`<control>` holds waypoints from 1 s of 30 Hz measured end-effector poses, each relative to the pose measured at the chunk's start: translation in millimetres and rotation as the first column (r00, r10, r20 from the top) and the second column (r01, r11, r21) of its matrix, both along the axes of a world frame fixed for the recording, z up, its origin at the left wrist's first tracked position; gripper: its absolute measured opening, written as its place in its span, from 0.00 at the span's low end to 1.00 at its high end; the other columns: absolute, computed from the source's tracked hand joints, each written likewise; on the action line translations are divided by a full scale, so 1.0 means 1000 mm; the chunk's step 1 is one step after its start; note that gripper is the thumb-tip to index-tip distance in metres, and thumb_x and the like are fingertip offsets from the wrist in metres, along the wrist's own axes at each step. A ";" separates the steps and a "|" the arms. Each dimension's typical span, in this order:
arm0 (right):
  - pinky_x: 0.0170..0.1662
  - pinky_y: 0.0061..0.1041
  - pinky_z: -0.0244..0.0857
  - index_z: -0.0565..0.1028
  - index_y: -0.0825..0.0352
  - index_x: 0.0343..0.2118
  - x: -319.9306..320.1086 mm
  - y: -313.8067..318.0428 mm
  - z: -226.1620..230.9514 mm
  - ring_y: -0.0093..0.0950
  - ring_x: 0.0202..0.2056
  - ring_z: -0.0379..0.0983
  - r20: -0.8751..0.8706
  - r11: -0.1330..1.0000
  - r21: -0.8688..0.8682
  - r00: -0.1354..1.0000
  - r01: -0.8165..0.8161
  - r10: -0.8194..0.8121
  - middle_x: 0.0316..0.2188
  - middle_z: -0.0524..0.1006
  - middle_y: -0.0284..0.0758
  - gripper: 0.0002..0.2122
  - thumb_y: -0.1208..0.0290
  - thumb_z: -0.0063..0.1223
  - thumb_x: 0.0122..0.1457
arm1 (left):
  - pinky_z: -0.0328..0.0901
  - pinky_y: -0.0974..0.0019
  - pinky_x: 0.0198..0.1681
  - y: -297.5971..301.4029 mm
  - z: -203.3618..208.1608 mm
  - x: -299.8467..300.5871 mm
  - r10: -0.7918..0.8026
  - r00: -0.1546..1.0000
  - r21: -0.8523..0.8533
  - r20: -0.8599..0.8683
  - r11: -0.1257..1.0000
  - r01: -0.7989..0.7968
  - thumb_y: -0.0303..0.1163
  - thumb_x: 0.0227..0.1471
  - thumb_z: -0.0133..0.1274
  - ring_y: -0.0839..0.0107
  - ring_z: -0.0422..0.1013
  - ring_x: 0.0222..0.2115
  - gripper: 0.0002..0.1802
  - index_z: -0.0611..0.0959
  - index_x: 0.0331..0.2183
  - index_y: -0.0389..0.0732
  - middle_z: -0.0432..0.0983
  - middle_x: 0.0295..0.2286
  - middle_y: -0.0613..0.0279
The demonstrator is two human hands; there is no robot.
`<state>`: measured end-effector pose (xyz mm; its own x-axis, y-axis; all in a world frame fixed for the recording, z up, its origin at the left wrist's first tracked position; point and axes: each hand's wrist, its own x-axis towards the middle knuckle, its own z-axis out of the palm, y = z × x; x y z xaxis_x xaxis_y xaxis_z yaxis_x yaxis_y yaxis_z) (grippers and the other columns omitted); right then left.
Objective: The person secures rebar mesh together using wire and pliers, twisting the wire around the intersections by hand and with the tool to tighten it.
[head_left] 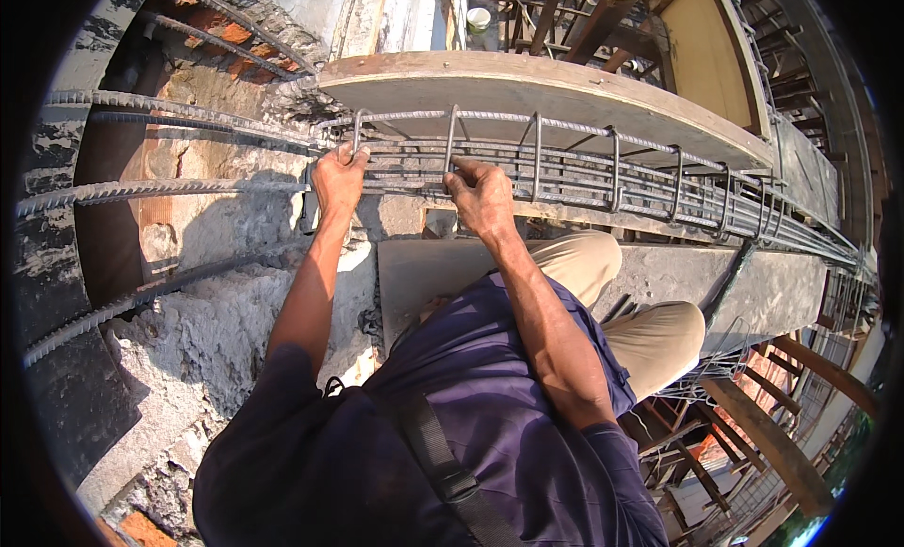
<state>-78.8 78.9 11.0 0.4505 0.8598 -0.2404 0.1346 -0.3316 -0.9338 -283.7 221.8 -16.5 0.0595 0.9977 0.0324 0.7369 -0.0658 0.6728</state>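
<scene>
A long rebar cage [616,170] of ribbed bars and square stirrups runs across in front of me, from the broken concrete at left to the far right. My left hand [337,182] is closed around the lower part of the stirrup [358,125] at the cage's left end. A little to the right, my right hand [482,197] pinches another upright stirrup [452,133] between thumb and fingers. The stirrups' lower parts are hidden behind my hands. Thick ribbed bars [160,191] stick out at left and reach toward the cage.
Behind the cage stands a timber form board [556,90]. I squat on a grey board [763,281], with rough broken concrete [217,330] at left. Loose steel wires [702,373] lie by my knee at right. Wooden beams [772,443] and a lower level show beyond the edge.
</scene>
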 end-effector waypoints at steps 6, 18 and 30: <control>0.44 0.30 0.73 0.78 0.74 0.49 -0.003 0.002 0.002 0.33 0.39 0.82 0.001 0.999 -0.036 1.000 -0.015 0.015 0.37 0.82 0.49 0.17 0.73 0.60 0.57 | 0.69 0.59 0.31 -0.002 0.009 0.001 0.037 0.999 -0.012 -0.022 0.999 -0.037 0.43 0.50 0.64 0.60 0.78 0.24 0.22 0.87 0.40 0.36 0.81 0.23 0.47; 0.40 0.27 0.72 0.78 0.74 0.49 -0.010 0.007 -0.008 0.27 0.34 0.81 0.001 1.000 -0.010 1.000 -0.017 0.017 0.33 0.84 0.45 0.18 0.71 0.59 0.57 | 0.71 0.65 0.41 0.002 0.000 -0.006 0.047 0.999 -0.030 0.027 0.998 -0.046 0.41 0.50 0.64 0.66 0.81 0.35 0.21 0.86 0.42 0.35 0.84 0.35 0.49; 0.40 0.26 0.72 0.77 0.73 0.50 -0.015 0.008 -0.011 0.25 0.33 0.81 0.038 1.000 -0.002 0.999 -0.003 0.003 0.32 0.84 0.43 0.18 0.72 0.59 0.58 | 0.71 0.66 0.38 0.002 -0.001 0.001 0.026 0.997 -0.075 0.070 0.997 -0.020 0.39 0.48 0.67 0.71 0.79 0.31 0.20 0.87 0.40 0.35 0.85 0.31 0.53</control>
<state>-94.2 87.3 -0.3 0.4566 0.8608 -0.2246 0.1711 -0.3328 -0.9274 -282.3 223.8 -17.9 0.0367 0.9986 -0.0386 0.6877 0.0028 0.7260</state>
